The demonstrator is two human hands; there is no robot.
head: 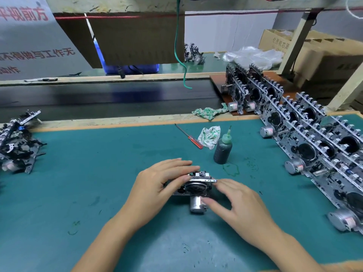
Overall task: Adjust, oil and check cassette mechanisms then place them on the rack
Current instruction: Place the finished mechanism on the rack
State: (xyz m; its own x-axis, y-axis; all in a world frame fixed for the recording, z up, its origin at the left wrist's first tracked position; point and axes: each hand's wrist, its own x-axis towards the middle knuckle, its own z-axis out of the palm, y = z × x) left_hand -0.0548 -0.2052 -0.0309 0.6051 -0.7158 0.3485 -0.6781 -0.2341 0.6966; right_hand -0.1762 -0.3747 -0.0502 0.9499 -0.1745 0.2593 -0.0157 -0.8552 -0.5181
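Mechanism (193,188) sits on the desk (78,193) midway along its near edge, motor toward the person. Left hand (157,185) grips its left end, fingers curled over the top; right hand (235,205) pinches the right end and touches the motor. Best to keep it steady and flat while checking, then reach the oil bottle (223,149) just behind; filled racks (314,146) line the right edge.

We see one cassette mechanism (193,188) near the middle of the green mat (98,173), its silver motor toward us. Finished mechanisms (306,142) stand in rows at right.
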